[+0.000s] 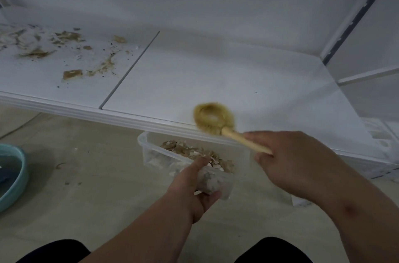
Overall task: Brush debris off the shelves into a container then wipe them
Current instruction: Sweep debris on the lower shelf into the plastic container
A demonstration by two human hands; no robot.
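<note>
Brush [213, 117], round with wooden handle, is clamped in right hand [295, 161] fingers; left hand [194, 185] grips clear plastic container [185, 161] of flaky debris [194, 152] under white shelf [194, 81].

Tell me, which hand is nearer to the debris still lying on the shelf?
Left. The left hand holds the container below the shelf edge, closer to the debris; the right hand, gripping the brush, is farther right.

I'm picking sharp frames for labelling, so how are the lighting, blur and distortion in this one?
Head view: dim, flat light with a grey cast and only soft shadows; the brush head is smeared by motion blur, and the right hand gripping it is soft too; the left hand holding the container is clearer; wide-angle distortion bows the shelf edge; debris at far left looks smudgy.
</note>
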